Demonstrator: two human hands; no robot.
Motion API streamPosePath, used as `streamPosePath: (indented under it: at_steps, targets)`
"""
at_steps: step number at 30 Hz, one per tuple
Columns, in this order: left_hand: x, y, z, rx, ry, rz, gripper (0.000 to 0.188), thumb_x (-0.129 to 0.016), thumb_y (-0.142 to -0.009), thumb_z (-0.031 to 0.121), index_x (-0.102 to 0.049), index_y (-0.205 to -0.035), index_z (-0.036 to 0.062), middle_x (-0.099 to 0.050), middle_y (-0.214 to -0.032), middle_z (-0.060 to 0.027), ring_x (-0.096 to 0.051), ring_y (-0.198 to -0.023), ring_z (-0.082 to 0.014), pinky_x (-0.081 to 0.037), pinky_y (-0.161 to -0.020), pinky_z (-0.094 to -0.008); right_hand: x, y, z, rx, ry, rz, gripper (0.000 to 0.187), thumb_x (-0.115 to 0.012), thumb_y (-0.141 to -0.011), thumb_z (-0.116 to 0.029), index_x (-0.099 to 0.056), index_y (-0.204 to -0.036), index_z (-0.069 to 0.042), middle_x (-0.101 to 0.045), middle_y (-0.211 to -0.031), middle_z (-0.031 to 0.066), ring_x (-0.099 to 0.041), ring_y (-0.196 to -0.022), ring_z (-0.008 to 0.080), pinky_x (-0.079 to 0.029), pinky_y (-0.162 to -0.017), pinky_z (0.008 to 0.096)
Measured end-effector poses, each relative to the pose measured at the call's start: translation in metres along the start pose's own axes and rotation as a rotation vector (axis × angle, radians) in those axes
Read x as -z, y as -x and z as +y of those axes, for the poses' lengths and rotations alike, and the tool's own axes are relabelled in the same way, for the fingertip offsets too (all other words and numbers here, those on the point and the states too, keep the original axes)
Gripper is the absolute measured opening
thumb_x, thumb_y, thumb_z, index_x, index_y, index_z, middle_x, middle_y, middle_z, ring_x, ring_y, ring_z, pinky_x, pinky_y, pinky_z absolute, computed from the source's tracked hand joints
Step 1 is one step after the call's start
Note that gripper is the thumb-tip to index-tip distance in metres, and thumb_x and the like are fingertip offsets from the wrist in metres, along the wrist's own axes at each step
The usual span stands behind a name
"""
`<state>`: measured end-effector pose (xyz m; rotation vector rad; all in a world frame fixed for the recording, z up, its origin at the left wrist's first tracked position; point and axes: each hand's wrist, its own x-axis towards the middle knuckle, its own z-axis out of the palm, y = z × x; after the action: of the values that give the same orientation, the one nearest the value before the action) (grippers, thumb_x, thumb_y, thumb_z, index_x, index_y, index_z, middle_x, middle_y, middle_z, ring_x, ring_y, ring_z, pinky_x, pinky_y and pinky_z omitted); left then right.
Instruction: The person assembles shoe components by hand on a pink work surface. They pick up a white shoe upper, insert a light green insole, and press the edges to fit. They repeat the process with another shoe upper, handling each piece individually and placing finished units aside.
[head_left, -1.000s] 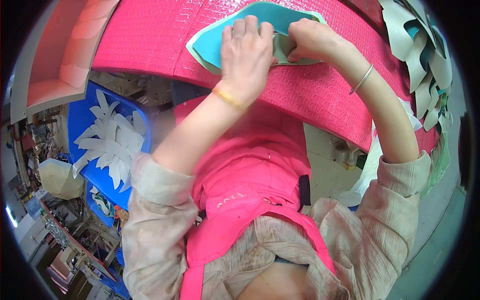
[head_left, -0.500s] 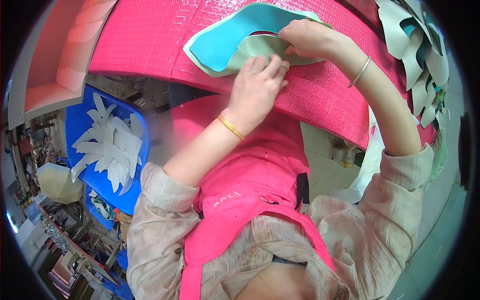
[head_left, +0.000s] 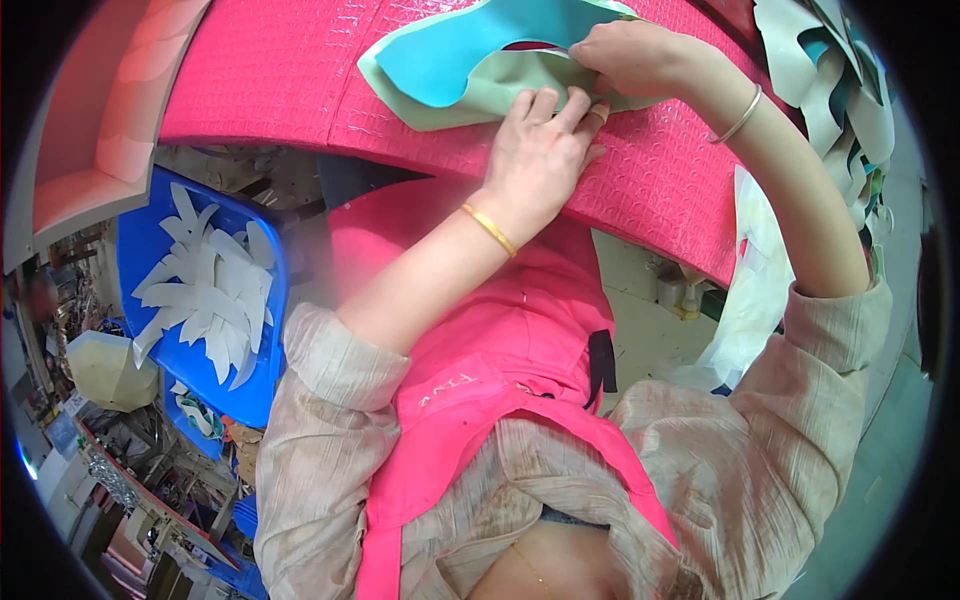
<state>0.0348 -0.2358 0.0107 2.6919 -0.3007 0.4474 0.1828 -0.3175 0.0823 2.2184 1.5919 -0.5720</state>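
On the pink table lies a curved, flat piece in two layers, like a shoe-upper panel: a turquoise layer (head_left: pixel 440 62) on a larger pale green layer (head_left: pixel 520 85). My left hand (head_left: pixel 545 155) rests on the near edge of the pale green layer, fingers spread and pressing down. At the piece's right end, my right hand (head_left: pixel 640 60) is closed, its bent fingers gripping the edge where the layers meet. The fingertips of that hand are partly hidden, so I cannot see exactly how the edge is held.
The table (head_left: pixel 250 90) has a textured pink cover. Below its left side, a blue plastic bin (head_left: pixel 280 300) holds white offcuts (head_left: pixel 205 290). Several pale green and turquoise cut pieces (head_left: pixel 830 90) hang at the right. An orange-lined box (head_left: pixel 95 120) stands at the far left.
My left hand has slid slightly right along the near edge, its fingers now flatter and more spread. My right hand has shifted slightly right. The whole view has moved a little.
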Motion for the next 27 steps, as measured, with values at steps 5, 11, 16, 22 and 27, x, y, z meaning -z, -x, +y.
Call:
streamPosePath:
  at_steps: [5,11,16,22,27]
  targets:
    - [-0.017,-0.001,0.006,-0.054,0.051,0.11,0.039,-0.062,-0.074,0.022,-0.056,-0.109,0.0041,-0.049,-0.103,-0.0062,-0.046,-0.1,-0.0254,-0.037,-0.093,-0.039,0.0,0.004,0.005,-0.059,0.074,-0.065,0.02,-0.066,-0.066,-0.014,-0.058,-0.078,0.0,-0.062,-0.074,0.016,-0.062,-0.074,0.0313,-0.051,-0.065,0.039]
    - [-0.028,-0.01,0.012,-0.057,0.013,0.171,0.039,-0.061,-0.075,0.021,-0.055,-0.112,0.0085,-0.05,-0.104,-0.0053,-0.046,-0.1,-0.0249,-0.036,-0.092,-0.0384,-0.018,0.011,0.017,0.004,0.191,0.061,0.021,-0.068,-0.065,-0.014,-0.059,-0.079,-0.002,-0.062,-0.07,0.0144,-0.063,-0.072,0.0302,-0.052,-0.062,0.0371]
    - [-0.03,-0.02,0.026,-0.03,-0.009,0.138,0.04,-0.06,-0.076,0.021,-0.055,-0.113,0.0081,-0.05,-0.106,-0.0063,-0.046,-0.1,-0.0249,-0.035,-0.092,-0.0378,-0.024,0.016,0.01,-0.148,0.146,0.085,0.023,-0.065,-0.07,-0.01,-0.056,-0.089,-0.002,-0.062,-0.077,0.0149,-0.063,-0.077,0.0293,-0.051,-0.065,0.0351]
    - [-0.04,-0.032,0.031,-0.132,-0.292,0.21,0.026,-0.054,-0.072,0.014,-0.064,-0.091,0.0001,-0.054,-0.101,-0.0089,-0.048,-0.097,-0.0252,-0.037,-0.088,-0.0353,-0.007,0.011,0.053,-0.442,-0.346,-0.211,0.039,-0.062,-0.077,-0.011,-0.051,-0.113,0.0,-0.062,-0.096,0.0123,-0.059,-0.08,0.0201,-0.048,-0.069,0.031]
    - [-0.026,-0.043,0.031,-0.323,-0.378,0.084,0.016,-0.055,-0.067,0.014,-0.067,-0.074,0.0061,-0.056,-0.092,-0.0073,-0.052,-0.087,-0.0203,-0.041,-0.077,-0.0309,-0.03,0.054,0.024,-0.167,0.057,0.437,0.037,-0.062,-0.077,-0.012,-0.052,-0.112,-0.001,-0.062,-0.096,0.0122,-0.059,-0.081,0.0203,-0.048,-0.07,0.0312]
